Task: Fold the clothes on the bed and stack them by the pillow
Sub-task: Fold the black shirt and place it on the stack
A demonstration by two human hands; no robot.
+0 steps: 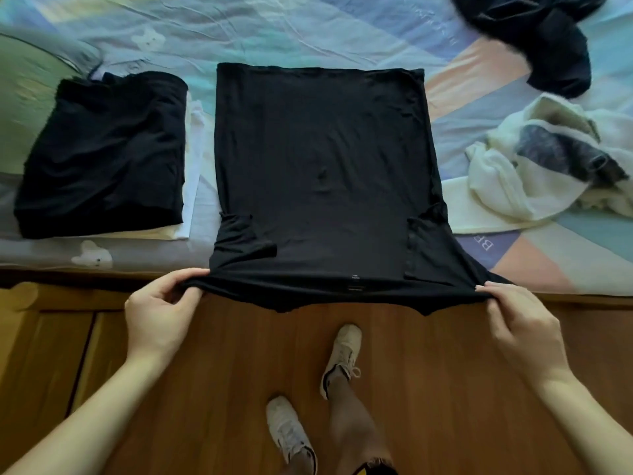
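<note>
Sleeves lie tucked over the black shirt point(322, 166), spread flat on the bed point(308, 29); left hand point(161, 313) and right hand point(520, 323) pinch its near corners past the mattress edge, beside a folded stack point(102, 156).

The black shirt point(322, 173) I pinch at its near edge is thin, matt jersey cloth, soft and limp, faintly creased. At nine o'clock the folded black garment point(102, 156) looks the same matt knit, lying on smooth white cloth point(195, 142). The bed sheet point(274, 29) is light cotton with fine wrinkles. At three o'clock a cream garment point(507, 180) looks thick and fleecy. At six o'clock the wooden floor point(239, 354) shows a smooth, slightly glossy grain.
</note>
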